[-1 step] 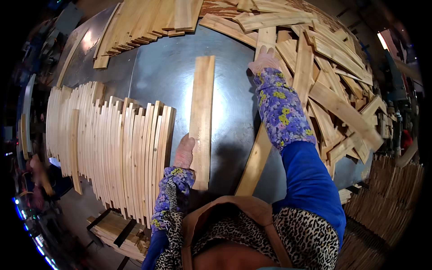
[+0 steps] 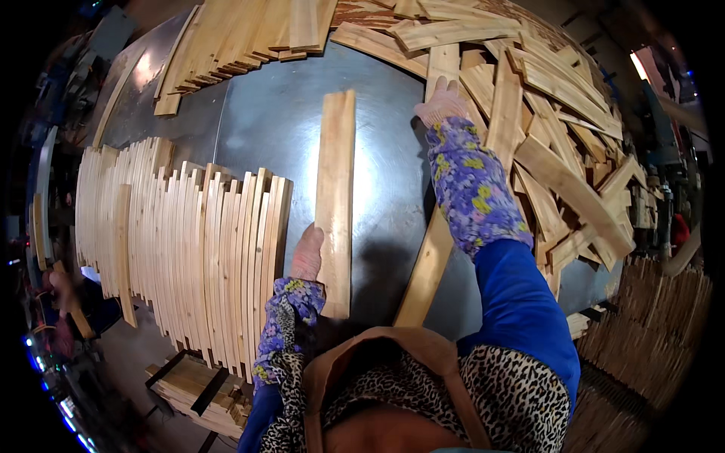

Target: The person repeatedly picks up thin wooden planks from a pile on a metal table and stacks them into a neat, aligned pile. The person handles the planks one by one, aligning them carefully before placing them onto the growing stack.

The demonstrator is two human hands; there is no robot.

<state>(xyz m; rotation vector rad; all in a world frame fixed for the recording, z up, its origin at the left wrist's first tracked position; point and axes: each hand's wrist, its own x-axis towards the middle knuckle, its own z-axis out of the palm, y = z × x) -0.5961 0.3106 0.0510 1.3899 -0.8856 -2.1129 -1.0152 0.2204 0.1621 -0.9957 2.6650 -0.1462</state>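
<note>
My left hand [image 2: 306, 257] is closed on the left edge of a pale wooden board [image 2: 335, 189]. The board stretches lengthwise away from me over the grey metal table [image 2: 264, 113]; part of the hand's grip is hidden. Farther off to the right, my right hand [image 2: 440, 106] rests with its fingers spread on another board [image 2: 443, 62] at the border of a jumbled heap of boards [image 2: 563, 136]. A single board [image 2: 425, 268] lies slanted beneath my right forearm.
Left of the held board, a long row of boards [image 2: 189, 249] stands on edge, packed side by side. At the far left, more boards [image 2: 249, 34] lie overlapping. Stacked wood [image 2: 200, 389] sits low at left, and bundled strips [image 2: 649, 332] at lower right.
The whole view has shifted very slightly. Both hands keep their places, on the held board and at the heap.
</note>
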